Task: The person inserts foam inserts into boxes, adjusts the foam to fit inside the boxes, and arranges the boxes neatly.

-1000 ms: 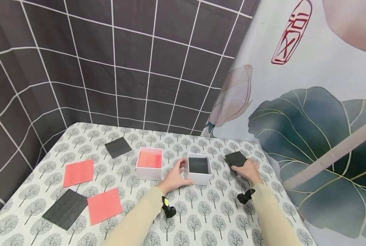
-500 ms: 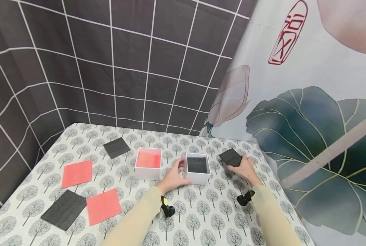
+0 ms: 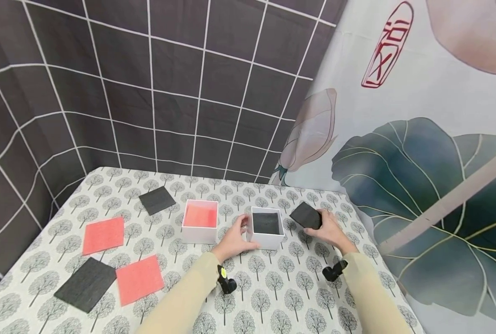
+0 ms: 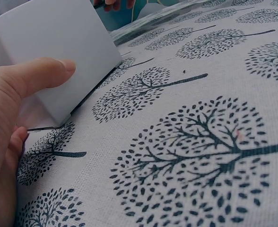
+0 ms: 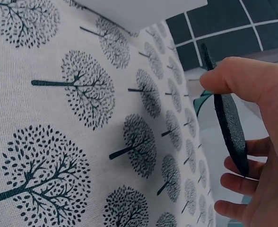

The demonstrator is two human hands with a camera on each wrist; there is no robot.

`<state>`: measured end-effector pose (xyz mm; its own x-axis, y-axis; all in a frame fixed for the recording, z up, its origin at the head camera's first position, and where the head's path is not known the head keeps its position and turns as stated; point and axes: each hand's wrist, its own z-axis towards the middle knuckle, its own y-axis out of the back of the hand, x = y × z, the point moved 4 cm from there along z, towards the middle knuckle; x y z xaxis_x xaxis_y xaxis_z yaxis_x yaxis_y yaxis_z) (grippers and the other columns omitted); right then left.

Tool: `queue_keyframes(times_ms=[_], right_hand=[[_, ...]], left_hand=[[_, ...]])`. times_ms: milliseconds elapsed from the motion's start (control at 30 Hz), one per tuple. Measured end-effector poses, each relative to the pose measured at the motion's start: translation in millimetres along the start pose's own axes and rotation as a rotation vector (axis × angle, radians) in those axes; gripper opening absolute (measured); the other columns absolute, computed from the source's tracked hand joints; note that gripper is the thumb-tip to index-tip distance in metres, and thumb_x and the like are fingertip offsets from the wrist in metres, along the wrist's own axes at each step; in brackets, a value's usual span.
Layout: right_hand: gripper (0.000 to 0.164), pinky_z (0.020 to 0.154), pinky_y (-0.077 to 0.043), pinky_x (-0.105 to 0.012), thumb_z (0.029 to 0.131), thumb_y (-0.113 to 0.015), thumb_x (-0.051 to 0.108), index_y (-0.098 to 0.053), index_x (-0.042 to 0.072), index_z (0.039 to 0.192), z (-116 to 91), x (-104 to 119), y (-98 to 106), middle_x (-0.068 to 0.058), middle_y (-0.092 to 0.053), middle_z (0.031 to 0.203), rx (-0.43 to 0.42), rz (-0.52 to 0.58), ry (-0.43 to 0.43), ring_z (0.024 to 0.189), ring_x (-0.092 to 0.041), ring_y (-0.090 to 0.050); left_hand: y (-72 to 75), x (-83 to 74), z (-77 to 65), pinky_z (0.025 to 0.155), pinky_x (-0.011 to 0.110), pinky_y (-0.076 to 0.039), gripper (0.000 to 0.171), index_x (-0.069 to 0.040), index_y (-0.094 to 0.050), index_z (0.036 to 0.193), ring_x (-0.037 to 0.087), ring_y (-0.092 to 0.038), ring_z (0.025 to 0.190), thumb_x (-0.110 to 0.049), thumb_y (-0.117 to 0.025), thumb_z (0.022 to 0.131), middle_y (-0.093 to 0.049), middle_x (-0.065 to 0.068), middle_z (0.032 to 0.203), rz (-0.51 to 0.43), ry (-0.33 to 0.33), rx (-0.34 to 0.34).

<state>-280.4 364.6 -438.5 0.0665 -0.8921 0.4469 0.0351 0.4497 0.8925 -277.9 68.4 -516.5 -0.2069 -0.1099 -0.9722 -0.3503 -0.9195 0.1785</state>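
My left hand (image 3: 233,241) grips the left side of a small white box (image 3: 269,243), thumb against its front wall. In the left wrist view the thumb presses flat on the box (image 4: 63,38). A black square sheet (image 3: 266,224) lies inside that box. To its right, my right hand (image 3: 332,230) holds up another black square sheet (image 3: 304,214), which looks like felt. The right wrist view shows this sheet (image 5: 230,127) edge-on above the table, pinched between thumb and fingers. A second white box (image 3: 200,235), holding a red sheet (image 3: 200,215), stands left of my left hand.
On the left of the tree-patterned tablecloth (image 3: 248,290) lie two red sheets (image 3: 103,235) and a black sheet (image 3: 86,284) close together. One more black sheet (image 3: 156,200) lies farther back. A dark gridded cloth (image 3: 177,111) hangs behind the table, a flowered one on the right.
My right hand has carried the black sheet leftward, closer to the box in my left hand. My left hand keeps its grip on the box, and the other sheets stay put.
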Motion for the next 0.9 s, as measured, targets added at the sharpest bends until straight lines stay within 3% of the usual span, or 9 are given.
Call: queue_keyframes(times_ms=[333,733,900], right_hand=[[0.085,0.087,-0.043,-0.051,0.071,-0.074,0.034,-0.034,-0.006,0.134,-4.2,15.3,4.8,-0.025,-0.046,0.119,0.036,0.049,0.074,0.102,-0.035,-0.046],[0.088,0.095,-0.037,-0.059,0.072,-0.074,0.032,-0.029,-0.001,0.140,-13.0,45.6,8.3,-0.025,-0.037,0.128,0.091,0.088,0.110,0.114,-0.038,-0.041],[0.088,0.098,-0.034,-0.059,0.072,-0.074,0.032,-0.028,-0.001,0.140,-13.8,61.3,10.7,-0.026,-0.037,0.133,0.090,0.089,0.178,0.120,-0.041,-0.038]], left_hand=[[0.3,1.8,1.2,0.104,0.036,-0.037,0.105,-0.007,-0.024,0.144,0.032,-0.043,0.123,-0.023,-0.086,0.061,-0.037,0.016,0.140,0.016,0.013,-0.001],[-0.4,2.9,0.6,0.104,0.035,-0.036,0.104,-0.007,-0.025,0.143,0.032,-0.043,0.124,-0.022,-0.086,0.061,-0.038,0.016,0.140,0.013,0.013,0.002],[-0.3,2.8,1.8,0.104,0.036,-0.036,0.103,-0.006,-0.025,0.143,0.032,-0.043,0.124,-0.023,-0.086,0.062,-0.037,0.016,0.140,0.020,-0.001,0.003]])
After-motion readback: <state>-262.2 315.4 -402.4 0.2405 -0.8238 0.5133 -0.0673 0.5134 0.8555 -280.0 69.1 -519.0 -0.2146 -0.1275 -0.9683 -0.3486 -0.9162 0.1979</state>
